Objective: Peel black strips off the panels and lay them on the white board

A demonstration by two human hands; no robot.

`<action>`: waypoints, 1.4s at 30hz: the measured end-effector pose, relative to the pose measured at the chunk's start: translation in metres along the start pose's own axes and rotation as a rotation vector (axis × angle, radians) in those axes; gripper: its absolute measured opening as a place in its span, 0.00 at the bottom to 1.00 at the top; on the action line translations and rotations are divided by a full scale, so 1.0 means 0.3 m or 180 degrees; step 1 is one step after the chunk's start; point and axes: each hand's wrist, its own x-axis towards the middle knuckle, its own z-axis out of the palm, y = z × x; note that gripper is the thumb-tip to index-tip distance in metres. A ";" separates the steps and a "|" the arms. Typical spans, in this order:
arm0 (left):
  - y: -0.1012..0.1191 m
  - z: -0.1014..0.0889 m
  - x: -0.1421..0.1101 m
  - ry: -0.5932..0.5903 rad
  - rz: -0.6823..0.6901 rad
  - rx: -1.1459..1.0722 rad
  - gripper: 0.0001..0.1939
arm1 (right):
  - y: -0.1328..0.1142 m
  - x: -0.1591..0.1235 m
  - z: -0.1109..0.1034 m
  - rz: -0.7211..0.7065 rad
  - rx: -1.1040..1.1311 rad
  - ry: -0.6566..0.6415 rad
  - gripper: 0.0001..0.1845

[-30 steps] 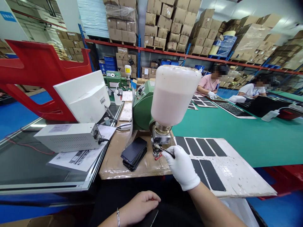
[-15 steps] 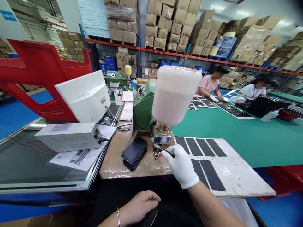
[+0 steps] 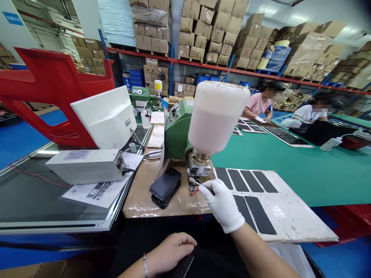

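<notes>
My right hand, in a white glove, pinches a thin dark strip and holds its end at the metal nozzle under a big white bottle of pale liquid. The bottle stands upside down on a green machine. My bare left hand, a bangle on the wrist, rests low near my lap with its fingers curled on a dark flat piece. A stack of black flat pieces lies left of the nozzle on a taped brown board.
A white board with several black strips lies to the right on the green table. A white monitor and grey power box stand at left. Two people work at the far right. Cardboard boxes fill the shelves behind.
The view has shifted slightly. My right hand stays at the nozzle, its strip turned a little closer in. The left hand has not moved.
</notes>
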 end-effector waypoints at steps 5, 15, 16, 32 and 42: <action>-0.016 -0.005 0.003 -0.0020 0.0089 0.0012 0.16 | -0.011 -0.011 0.011 -0.0309 0.0106 -0.0170 0.05; -0.043 -0.010 0.014 -0.0008 0.0187 -0.0025 0.16 | -0.055 0.015 0.053 -0.0029 -0.0446 -0.0102 0.11; -0.044 -0.012 0.014 0.0000 0.0187 -0.0024 0.16 | -0.058 0.018 0.055 0.0030 -0.0459 -0.0069 0.11; -0.051 -0.015 0.023 -0.0023 0.0129 -0.0108 0.17 | -0.044 0.018 0.041 -0.0019 -0.0485 0.0101 0.08; -0.053 -0.012 0.021 -0.0022 0.0101 -0.0121 0.17 | -0.041 0.022 0.018 -0.0106 -0.0407 -0.0073 0.13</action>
